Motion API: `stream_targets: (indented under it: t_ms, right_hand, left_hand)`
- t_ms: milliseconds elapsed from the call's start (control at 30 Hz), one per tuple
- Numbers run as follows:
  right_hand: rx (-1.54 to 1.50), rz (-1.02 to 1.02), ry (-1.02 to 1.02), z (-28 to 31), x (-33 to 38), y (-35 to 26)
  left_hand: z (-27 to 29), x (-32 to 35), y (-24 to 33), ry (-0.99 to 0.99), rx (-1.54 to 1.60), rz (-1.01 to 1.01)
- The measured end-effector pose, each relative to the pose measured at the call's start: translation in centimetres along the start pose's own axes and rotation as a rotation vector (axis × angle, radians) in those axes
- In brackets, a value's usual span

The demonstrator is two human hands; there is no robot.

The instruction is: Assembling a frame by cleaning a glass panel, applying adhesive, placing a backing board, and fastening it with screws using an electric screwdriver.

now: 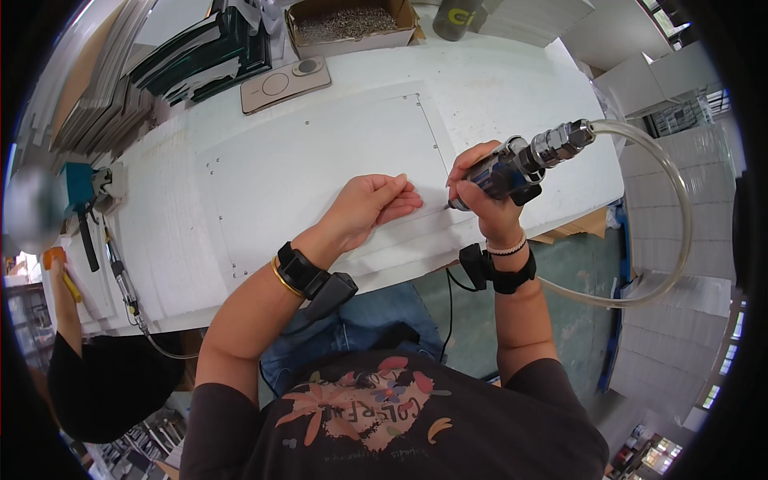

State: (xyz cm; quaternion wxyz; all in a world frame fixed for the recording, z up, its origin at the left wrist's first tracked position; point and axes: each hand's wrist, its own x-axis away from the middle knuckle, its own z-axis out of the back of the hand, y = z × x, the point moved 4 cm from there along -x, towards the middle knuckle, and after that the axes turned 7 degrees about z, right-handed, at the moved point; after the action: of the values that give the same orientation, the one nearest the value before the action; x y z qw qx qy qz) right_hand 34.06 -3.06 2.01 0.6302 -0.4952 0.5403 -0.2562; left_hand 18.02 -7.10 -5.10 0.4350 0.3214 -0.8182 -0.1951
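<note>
In front of me lies a flat white panel (280, 168) with small metal bits dotted near its edges and a thin dark line along its right side. My right hand (488, 196) grips a pneumatic screwdriver (500, 172), its narrow tip pointing down-left at the panel's near right edge. From its back end a clear air hose (684, 216) loops off to the right. My left hand (376, 208) hovers over or rests on the panel, just left of the tool tip. Its fingers are curled together with the thumb against them; anything inside is hidden.
At the far side sit a cardboard box (348, 36) of small metal fasteners, a phone (286, 84) and a dark bottle (454, 20). Stacked boards (96, 88) stand far left. Near a teal tool (76, 188) and another air tool (120, 276), a co-worker's hand (58, 268) holds an orange-and-yellow tool.
</note>
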Motion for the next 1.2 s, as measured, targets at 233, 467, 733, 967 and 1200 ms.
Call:
stream_targets:
  t_ms: [233,467,733,967,1200]
  right_hand:
    - [-0.032,-0.039,0.099,0.0,-0.1,-0.6]
    - [-0.212,0.137,-0.028,0.7,-1.2,-3.3]
    - [-0.258,0.347,0.064,-0.1,0.3,-5.5]
    - [-0.316,0.411,0.119,-0.4,0.8,-5.3]
    - [-0.298,0.426,0.125,-0.6,1.1,-5.1]
  left_hand:
    - [-0.4,-0.1,0.0,-0.025,0.088,-0.038]
    - [-1.3,-1.2,-0.6,-0.068,0.202,-0.016]
    - [-2.8,-1.2,-1.6,-0.209,0.501,0.013]
    - [-3.5,-0.5,-1.7,-0.284,0.642,-0.023]
    - [-4.2,-0.5,-1.7,-0.266,0.715,-0.066]
